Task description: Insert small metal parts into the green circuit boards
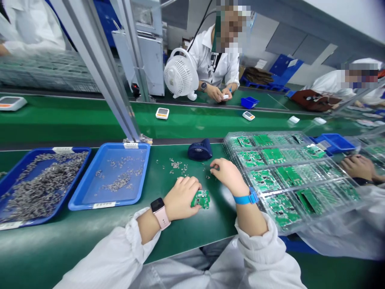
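Green workbench (pixel 180 241) across the lower frame, a circuit board (pixel 202 199) at its centre.
The left hand (pixel 180 198) pinches the board by its left edge, between thumb and fingers; the right hand (pixel 228 176) hovers just right of it with fingers curled near small metal parts (pixel 175 165), and whether it pinches one I cannot tell. A blue plastic tray (pixel 87 196) lies centre left, a clear compartment tray (pixel 319 215) of boards at right.
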Tool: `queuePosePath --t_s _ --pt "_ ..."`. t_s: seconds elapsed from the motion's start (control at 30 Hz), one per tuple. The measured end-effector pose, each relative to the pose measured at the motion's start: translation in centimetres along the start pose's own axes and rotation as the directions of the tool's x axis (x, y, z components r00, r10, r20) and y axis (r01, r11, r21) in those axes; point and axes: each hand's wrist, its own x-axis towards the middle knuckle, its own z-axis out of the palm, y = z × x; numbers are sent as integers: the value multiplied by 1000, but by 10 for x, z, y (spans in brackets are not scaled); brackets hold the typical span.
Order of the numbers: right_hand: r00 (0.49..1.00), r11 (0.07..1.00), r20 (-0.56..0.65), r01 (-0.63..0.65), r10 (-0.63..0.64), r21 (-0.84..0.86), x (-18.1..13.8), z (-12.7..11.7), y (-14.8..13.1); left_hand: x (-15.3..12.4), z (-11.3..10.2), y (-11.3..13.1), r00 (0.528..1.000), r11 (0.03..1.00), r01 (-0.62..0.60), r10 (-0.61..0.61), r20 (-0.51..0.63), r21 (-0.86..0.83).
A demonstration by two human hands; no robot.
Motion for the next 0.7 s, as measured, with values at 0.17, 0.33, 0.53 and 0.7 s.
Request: queuePosePath --t_s 0.17,0.33,0.53,0.7 --pt "1000 999 -3 -7 7 50 9 14 -11 1 -1 1 1000 998 -3 5 25 -60" --pt "1000 982 1 -28 28 187 8 29 -10 3 -5 -1 998 974 62 -57 26 -216" --pt "988 905 -146 102 -44 414 8 27 -8 8 -9 -17 916 755 108 -328 -230 -646" --pt "997 568 -75 82 -36 819 7 29 -13 14 -9 -25 778 481 -19 -543 -316 -876"
